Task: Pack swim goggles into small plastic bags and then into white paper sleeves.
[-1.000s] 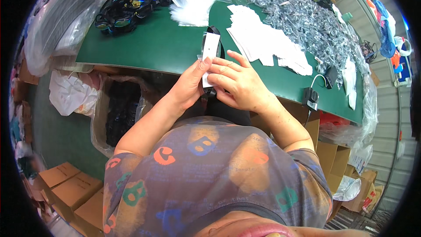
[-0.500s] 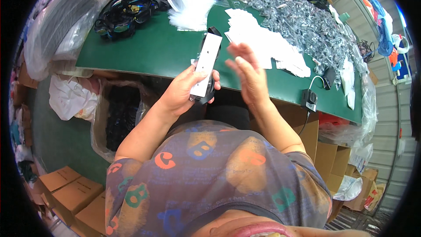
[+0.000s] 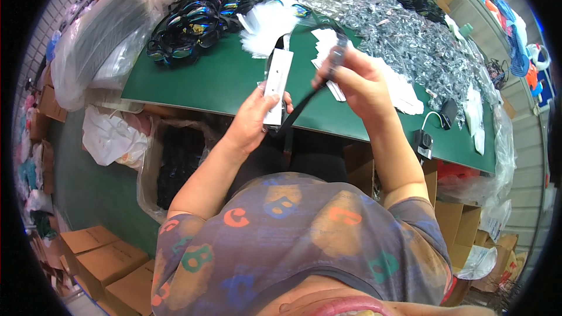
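Observation:
My left hand (image 3: 253, 120) grips a narrow white card (image 3: 278, 82) with small dark holes, upright above the table's near edge. Dark parts show behind the card, but my fingers and the card hide most of them. From its lower end a black strap (image 3: 302, 105) runs up to the right, where my right hand (image 3: 362, 82) has it pinched and pulled out. The strap's far end, near my right fingers, is smeared by motion. White cards (image 3: 404, 95) lie beneath and beside my right hand.
On the green table (image 3: 193, 85) lie a heap of black swimming goggles (image 3: 196, 29), fanned white sheets (image 3: 266, 26) and a large pile of clear plastic pieces (image 3: 404, 41). A small black device (image 3: 422, 140) with a cable sits at the right edge. Cardboard boxes (image 3: 111, 263) stand lower left.
My right hand, empty before, has taken hold of the black strap and drawn it out to the upper right. The card stays in my left hand. The whole view has shifted slightly.

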The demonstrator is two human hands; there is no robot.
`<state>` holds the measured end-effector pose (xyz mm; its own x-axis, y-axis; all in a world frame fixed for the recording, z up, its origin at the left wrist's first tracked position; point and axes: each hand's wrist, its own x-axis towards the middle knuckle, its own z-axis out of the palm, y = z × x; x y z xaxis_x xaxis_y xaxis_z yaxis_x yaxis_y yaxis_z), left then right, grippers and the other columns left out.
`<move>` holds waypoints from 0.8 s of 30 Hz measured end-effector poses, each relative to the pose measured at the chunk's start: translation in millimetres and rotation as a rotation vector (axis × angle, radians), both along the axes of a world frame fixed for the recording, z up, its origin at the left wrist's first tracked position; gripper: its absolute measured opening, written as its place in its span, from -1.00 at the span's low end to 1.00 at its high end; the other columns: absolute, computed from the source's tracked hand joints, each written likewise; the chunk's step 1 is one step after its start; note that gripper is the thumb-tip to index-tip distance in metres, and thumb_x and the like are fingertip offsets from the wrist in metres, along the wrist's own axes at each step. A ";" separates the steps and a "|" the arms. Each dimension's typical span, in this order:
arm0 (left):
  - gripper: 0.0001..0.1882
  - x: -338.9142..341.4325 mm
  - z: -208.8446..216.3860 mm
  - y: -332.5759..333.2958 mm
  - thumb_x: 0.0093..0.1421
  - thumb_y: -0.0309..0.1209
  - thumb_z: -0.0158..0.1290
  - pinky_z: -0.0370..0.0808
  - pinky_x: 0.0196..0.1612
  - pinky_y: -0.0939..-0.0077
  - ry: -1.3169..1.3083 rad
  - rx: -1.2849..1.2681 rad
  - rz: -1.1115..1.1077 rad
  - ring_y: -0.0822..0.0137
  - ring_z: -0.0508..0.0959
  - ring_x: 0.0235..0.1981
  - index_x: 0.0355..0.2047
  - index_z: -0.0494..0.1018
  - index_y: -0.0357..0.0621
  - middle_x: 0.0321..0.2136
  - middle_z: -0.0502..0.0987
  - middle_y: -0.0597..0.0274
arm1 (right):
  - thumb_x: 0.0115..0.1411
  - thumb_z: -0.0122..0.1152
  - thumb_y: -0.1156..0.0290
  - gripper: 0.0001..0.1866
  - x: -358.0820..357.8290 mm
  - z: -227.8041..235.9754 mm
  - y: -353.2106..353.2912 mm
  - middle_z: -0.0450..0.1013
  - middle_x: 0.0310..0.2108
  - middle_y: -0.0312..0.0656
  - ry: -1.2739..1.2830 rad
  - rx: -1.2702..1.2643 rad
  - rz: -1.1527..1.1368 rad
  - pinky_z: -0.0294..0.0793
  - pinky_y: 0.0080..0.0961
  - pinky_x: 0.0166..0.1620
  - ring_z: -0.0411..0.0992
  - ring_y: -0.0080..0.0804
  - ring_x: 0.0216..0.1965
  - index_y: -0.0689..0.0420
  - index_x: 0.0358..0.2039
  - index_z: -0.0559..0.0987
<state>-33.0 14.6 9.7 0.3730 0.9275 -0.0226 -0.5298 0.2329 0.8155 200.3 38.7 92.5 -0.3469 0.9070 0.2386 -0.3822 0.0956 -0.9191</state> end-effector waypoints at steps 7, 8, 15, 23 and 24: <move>-0.65 31.5 11.6 -10.8 0.46 -0.32 -0.08 0.63 -0.29 0.39 -0.066 0.043 -0.051 0.31 0.59 -0.16 0.17 0.25 -0.18 -0.12 0.50 0.15 | 0.23 0.36 0.43 -0.79 -38.2 -29.4 64.6 0.50 -0.26 -0.28 -0.600 0.692 -0.529 0.46 -0.56 -0.23 0.45 -0.50 -0.34 0.20 -0.15 0.59; -0.66 30.9 14.9 -11.1 0.47 -0.28 -0.10 0.63 -0.27 0.39 -0.049 0.019 -0.045 0.31 0.58 -0.16 0.15 0.26 -0.18 -0.12 0.50 0.16 | 0.23 0.36 0.43 -0.79 -42.0 -34.1 65.0 0.50 -0.26 -0.28 -0.598 0.699 -0.527 0.46 -0.56 -0.23 0.45 -0.50 -0.34 0.20 -0.15 0.59; -0.63 32.4 19.0 -11.8 0.50 -0.14 -0.15 0.60 -0.30 0.43 -0.124 -0.014 -0.050 0.34 0.59 -0.22 0.07 0.29 -0.18 -0.16 0.50 0.17 | 0.39 0.21 0.42 -0.66 -52.7 -54.4 75.5 0.58 -0.13 -0.25 -0.344 0.312 -0.400 0.50 -0.60 -0.03 0.51 -0.59 -0.11 0.25 0.13 0.49; -0.70 33.8 10.8 -8.4 0.46 -0.20 0.01 0.58 -0.35 0.51 0.104 0.103 0.006 0.44 0.56 -0.32 -0.01 0.32 -0.15 -0.27 0.48 0.27 | 0.41 0.14 0.47 -0.56 -51.3 -57.3 77.2 0.58 -0.09 -0.19 -0.300 0.280 -0.330 0.50 -0.56 0.03 0.52 -0.54 -0.06 0.29 0.26 0.38; -0.70 31.1 11.1 -9.1 0.46 -0.20 0.01 0.58 -0.35 0.51 0.105 0.108 0.005 0.44 0.56 -0.32 -0.01 0.32 -0.15 -0.27 0.48 0.27 | 0.41 0.12 0.49 -0.54 -53.0 -56.6 73.1 0.58 -0.08 -0.18 -0.195 0.220 -0.276 0.50 -0.53 0.04 0.53 -0.51 -0.06 0.29 0.28 0.35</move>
